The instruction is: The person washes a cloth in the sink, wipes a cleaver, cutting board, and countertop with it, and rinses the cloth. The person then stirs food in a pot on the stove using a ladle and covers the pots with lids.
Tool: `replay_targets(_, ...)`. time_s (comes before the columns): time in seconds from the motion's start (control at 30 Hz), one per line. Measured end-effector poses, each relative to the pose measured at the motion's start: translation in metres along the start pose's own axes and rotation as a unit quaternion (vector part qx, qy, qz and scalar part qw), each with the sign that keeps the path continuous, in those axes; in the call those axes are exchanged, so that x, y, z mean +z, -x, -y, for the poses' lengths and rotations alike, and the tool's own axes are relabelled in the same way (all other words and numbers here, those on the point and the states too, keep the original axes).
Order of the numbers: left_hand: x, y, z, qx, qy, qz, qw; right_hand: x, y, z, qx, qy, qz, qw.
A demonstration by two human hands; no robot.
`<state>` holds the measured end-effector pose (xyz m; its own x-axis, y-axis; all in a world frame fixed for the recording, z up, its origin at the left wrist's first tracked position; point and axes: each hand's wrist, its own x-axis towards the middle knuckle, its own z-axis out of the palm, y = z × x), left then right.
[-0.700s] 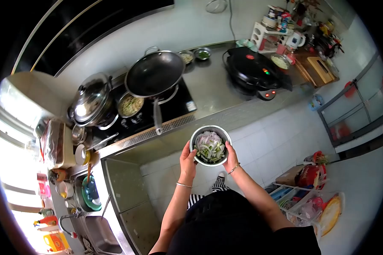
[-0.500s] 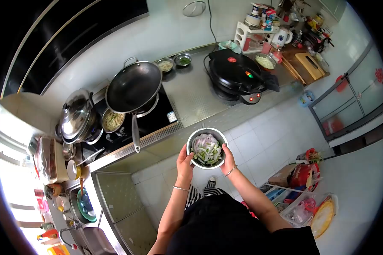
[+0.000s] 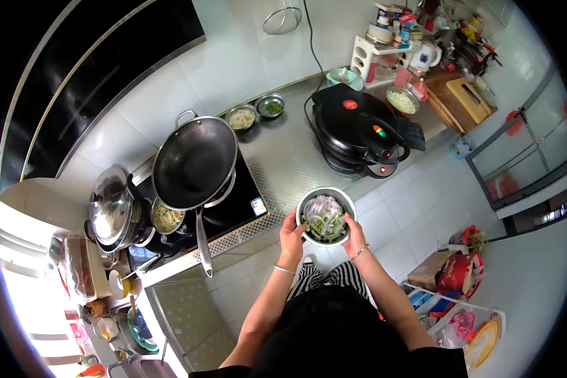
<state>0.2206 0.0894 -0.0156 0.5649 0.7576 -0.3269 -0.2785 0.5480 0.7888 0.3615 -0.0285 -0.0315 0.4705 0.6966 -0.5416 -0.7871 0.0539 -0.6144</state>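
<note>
A round metal bowl (image 3: 325, 191) holds sliced onion (image 3: 324, 211) and green vegetable slices (image 3: 322, 230). My left hand (image 3: 292, 236) grips its left side, thumb over the rim. On the opposite side, my right hand (image 3: 355, 238) is closed around the wall. The bowl is level near the counter's front edge. Beyond it stands a black electric griddle (image 3: 353, 129), lid down, with small lights glowing. To the left, a wok (image 3: 195, 162) with nothing in it rests on the black cooktop (image 3: 249, 189), its handle toward me.
Behind the wok are a bowl of pale chopped food (image 3: 241, 118) and a bowl of chopped greens (image 3: 270, 106). A lidded pot (image 3: 112, 208) stands left. Shredded vegetables (image 3: 401, 101) sit beside the griddle. A sink (image 3: 154, 368) is lower left; bags and baskets (image 3: 460, 296) lie right.
Both hands, still on the bowl, have moved right and toward the counter relative to the room. The view has shifted, with the griddle and wok sitting lower in it.
</note>
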Motion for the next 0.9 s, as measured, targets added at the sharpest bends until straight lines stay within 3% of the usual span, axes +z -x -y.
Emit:
replay_targets(0.23, -0.025, -0.054, -0.013, 0.036, 0.033, -0.083, 0.995, 0.039, -0.068, 0.002, 0.013, 0.160, -0.051, 0.986)
replay_targets(0.4, -0.040, -0.120, -0.014, 0.097, 0.050, -0.117, 0.987, 0.064, -0.151, 0.006, 0.000, 0.234, -0.004, 0.972)
replay_targets(0.43, -0.026, -0.122, -0.030, 0.062, 0.067, -0.146, 0.985, 0.071, -0.162, 0.009, 0.007, 0.242, 0.008, 0.970)
replay_targets(0.53, -0.024, -0.163, -0.032, 0.079, 0.112, -0.207, 0.969, 0.091, -0.208, 0.022, -0.013, 0.258, 0.020, 0.966)
replay_targets(0.63, -0.040, -0.204, -0.023, 0.101, 0.076, -0.192, 0.973, 0.096, -0.249, 0.031, 0.054, 0.297, 0.003, 0.953)
replay_targets(0.9, -0.041, -0.256, -0.028, 0.065, 0.048, -0.199, 0.977, 0.114, -0.303, 0.046, 0.048, 0.262, 0.024, 0.964)
